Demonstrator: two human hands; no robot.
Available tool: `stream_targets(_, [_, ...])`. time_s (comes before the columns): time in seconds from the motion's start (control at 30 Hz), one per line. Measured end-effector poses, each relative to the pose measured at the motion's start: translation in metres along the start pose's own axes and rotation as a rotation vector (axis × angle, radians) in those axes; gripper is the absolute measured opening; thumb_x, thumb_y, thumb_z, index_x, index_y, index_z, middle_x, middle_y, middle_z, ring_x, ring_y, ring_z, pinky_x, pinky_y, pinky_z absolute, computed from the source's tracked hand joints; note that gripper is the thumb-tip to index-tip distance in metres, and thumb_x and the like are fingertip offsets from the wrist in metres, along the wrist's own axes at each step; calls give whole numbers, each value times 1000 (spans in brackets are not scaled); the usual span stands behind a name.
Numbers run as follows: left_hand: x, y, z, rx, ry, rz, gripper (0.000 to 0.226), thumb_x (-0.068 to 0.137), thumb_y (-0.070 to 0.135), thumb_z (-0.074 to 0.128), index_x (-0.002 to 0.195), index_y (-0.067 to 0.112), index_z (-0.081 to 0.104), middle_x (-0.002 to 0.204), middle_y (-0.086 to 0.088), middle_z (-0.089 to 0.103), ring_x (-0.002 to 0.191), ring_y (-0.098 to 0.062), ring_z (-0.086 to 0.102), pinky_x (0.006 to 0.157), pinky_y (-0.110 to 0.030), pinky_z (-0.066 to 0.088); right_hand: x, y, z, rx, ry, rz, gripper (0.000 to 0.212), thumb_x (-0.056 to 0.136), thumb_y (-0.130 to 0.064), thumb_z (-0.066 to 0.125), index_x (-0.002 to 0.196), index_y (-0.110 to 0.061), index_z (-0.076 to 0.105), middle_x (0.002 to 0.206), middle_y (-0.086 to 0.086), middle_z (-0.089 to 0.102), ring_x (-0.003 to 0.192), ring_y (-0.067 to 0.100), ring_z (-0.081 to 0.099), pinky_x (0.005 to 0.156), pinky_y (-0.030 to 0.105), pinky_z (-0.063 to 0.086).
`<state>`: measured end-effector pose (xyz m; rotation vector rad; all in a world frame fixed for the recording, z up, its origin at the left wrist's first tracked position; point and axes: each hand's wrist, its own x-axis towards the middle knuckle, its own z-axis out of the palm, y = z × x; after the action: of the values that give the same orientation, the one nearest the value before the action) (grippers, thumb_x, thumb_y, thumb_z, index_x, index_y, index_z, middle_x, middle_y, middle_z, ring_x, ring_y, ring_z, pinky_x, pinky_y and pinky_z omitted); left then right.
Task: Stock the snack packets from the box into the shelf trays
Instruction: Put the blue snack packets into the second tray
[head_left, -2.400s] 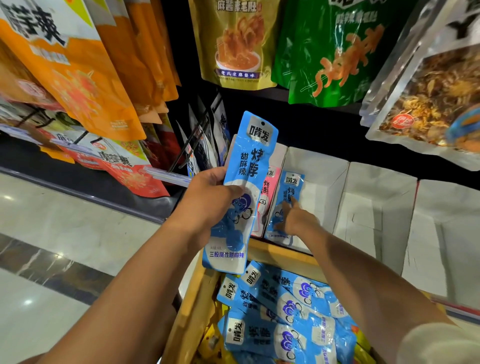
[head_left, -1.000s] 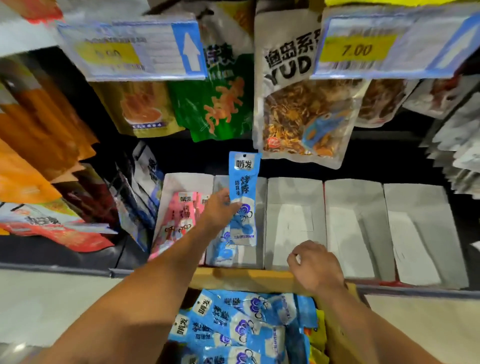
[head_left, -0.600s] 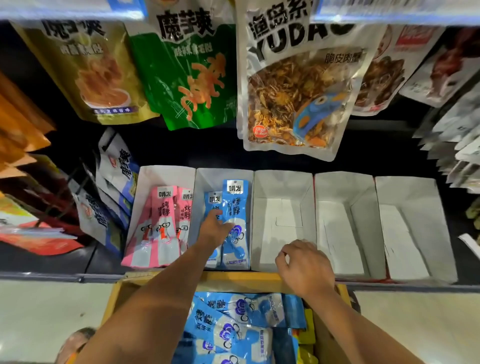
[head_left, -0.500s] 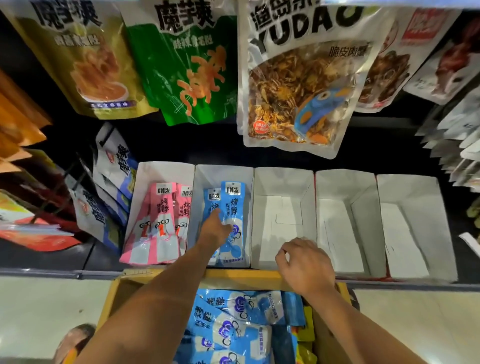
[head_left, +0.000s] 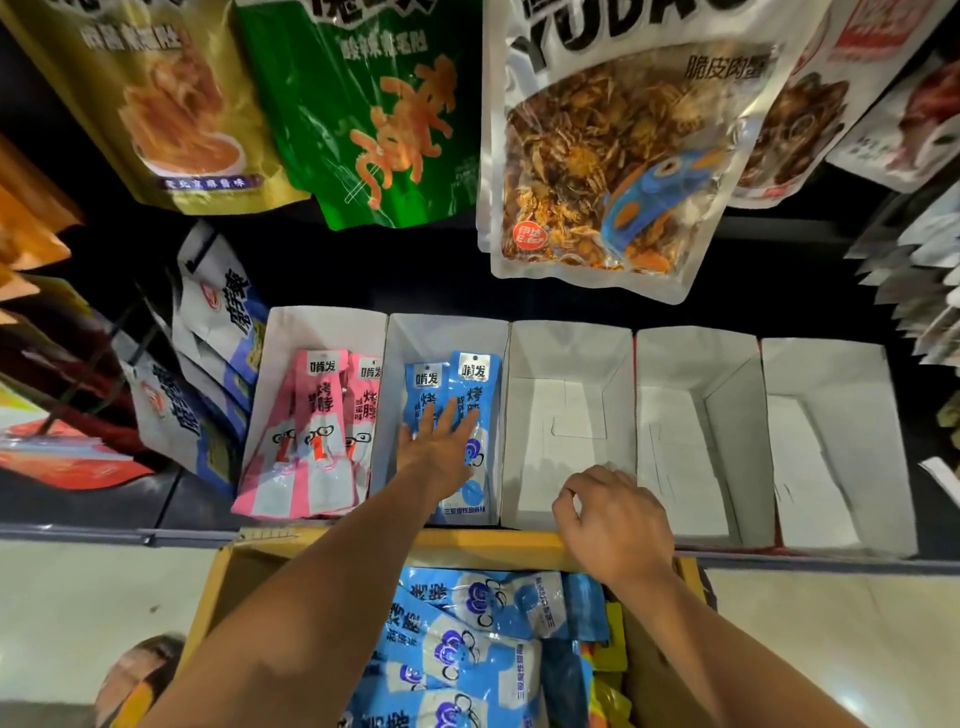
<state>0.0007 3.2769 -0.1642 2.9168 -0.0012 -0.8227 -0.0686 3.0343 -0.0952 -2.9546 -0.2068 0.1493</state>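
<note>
**Shelf restock check-in: two blue ones in, loads left**

Left hand is flat out, fingers straight and spread, pressing down on the two blue packets lying side by side in the second tray from the left. No grip there, it's just pushing them flat.

Right hand sits knuckles-up at the front lip of the third tray, right above the far rim of the box. Its fingers are curled under, but honestly I can't tell if they're hooked on that lip or holding nothing at all.

Further out, the first tray has a small bunch of pink packets leaning in it. The third one, the fourth tray and the fifth tray show only bare white card.

Down below, the box holds a pile of the same blue packs, with some yellow ones peeking out on its right side. Big hanging bags sit above the shelf, not part of this job.

My read is that it's very early days. This placement looks about done, the blue tray has tons of room, three trays have nothing in them, and the box looks well stocked. Probably back to the box for more next.
</note>
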Motion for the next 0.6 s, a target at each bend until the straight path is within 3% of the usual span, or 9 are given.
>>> stream_targets(0.1, [7,-4,1,2,-63,-5,97,98,58,57,162,37,-12,170,1,-21,157,-34,-14,123,-65,6,0,-1,-1,15,9,-7,56,87,-48,23,100,-29,75,101,-10,69,97,16,61,81,33,51])
stream_targets(0.17, [12,-7,1,17,-81,11,95,97,63,54,163,36,-9,171,1,-17,157,-33,-14,122,-66,6,3,0,-4,19,-61,0,62,86,-54,20,117,-33,70,125,-9,65,119,16,55,95,36,48])
stream_targets(0.27, [14,-11,2,32,-88,36,94,96,69,49,163,36,-9,171,1,-17,157,-33,-14,123,-64,6,6,1,-9,-12,-238,20,76,84,-66,11,150,-41,38,162,-9,28,150,16,22,120,44,26])
stream_targets(0.33, [13,-12,3,38,-88,47,94,97,69,47,163,36,-10,171,0,-18,157,-33,-15,124,-63,8,7,2,-10,-15,-280,18,75,86,-69,10,156,-42,19,167,-8,11,154,18,9,124,47,16])
stream_targets(0.4, [12,-12,4,31,-90,55,94,97,69,46,163,35,-11,171,-1,-19,157,-33,-16,124,-61,13,7,3,-10,-20,-287,13,70,92,-68,16,157,-42,12,168,-8,5,155,19,5,124,49,13])
stream_targets(0.6, [13,-14,4,16,-120,62,93,98,67,46,162,34,-14,169,-1,-24,155,-33,-20,123,-61,16,8,5,-8,-46,-285,12,67,94,-66,20,156,-42,12,168,-8,5,154,19,8,124,49,15])
